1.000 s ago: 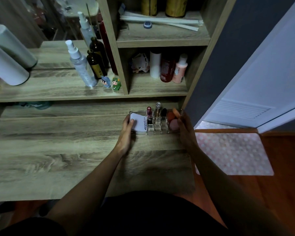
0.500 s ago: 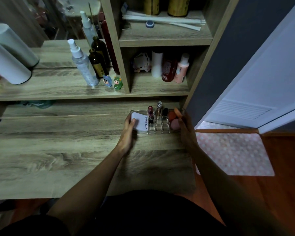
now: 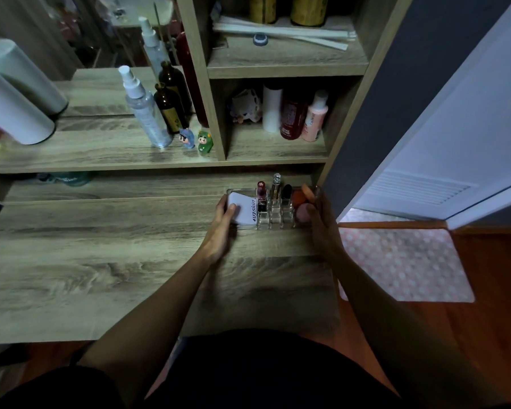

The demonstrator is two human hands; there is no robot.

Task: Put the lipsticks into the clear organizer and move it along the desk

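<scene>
Both hands grip the organizer (image 3: 273, 215) at its ends as it sits on the desk (image 3: 101, 261), near the far right corner under the shelf (image 3: 101, 152). The left hand (image 3: 222, 228) is closed on the left end, thumb lying over the white card (image 3: 244, 212) that fills the compartment just inside that grip. The right hand (image 3: 319, 222) is wrapped around the right end, fingers curled over the wall beside the sponges (image 3: 301, 203), an orange pair and a pink one, which lie right against its palm side.

Between the two grips, three lipsticks stand upright in the middle slots. The pink lipstick (image 3: 261, 196) is nearest the left hand, just past the card. The clear-capped lipstick (image 3: 275, 187) stands in the centre and rises highest. The black lipstick (image 3: 286, 194) is nearest the right hand, just beside the sponges.

Whether the organizer's base touches the desk or is raised slightly cannot be told. Beyond the hands, on the shelf, stand a spray bottle (image 3: 145, 110) and two small figurines (image 3: 196, 140).
</scene>
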